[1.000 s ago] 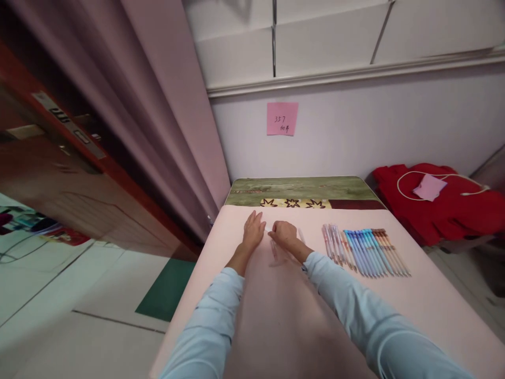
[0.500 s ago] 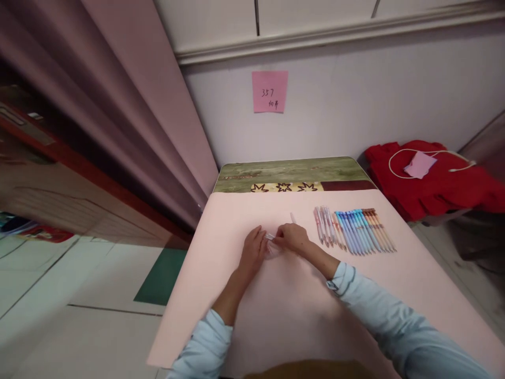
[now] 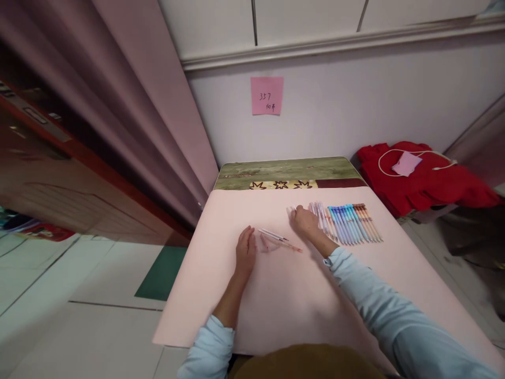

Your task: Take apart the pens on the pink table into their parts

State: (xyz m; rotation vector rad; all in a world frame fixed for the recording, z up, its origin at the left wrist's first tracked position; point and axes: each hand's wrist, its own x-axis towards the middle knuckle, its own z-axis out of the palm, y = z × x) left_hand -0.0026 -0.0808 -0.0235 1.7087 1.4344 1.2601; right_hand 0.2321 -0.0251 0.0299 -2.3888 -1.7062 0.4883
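Note:
My left hand [image 3: 245,250] rests on the pink table cover [image 3: 276,295], fingers together and stretched forward, holding nothing. Just right of it lie loose pen parts [image 3: 278,239]: a thin refill and a clear barrel. My right hand [image 3: 303,220] lies further back on the cover, its fingers curled over a clear pen piece [image 3: 292,210] at the left end of a row of pens [image 3: 347,222]. The row holds several pink, blue and brown pens laid side by side.
A green patterned tabletop [image 3: 284,171] shows beyond the cover. A pink sticky note [image 3: 266,95] hangs on the wall. Red cloth [image 3: 422,179] with a white cable lies to the right. A curtain [image 3: 130,105] and a wooden door stand at left.
My hands have parted. The right hand moved right and back to the pen row, leaving the loose parts on the cover. The left hand stays beside them.

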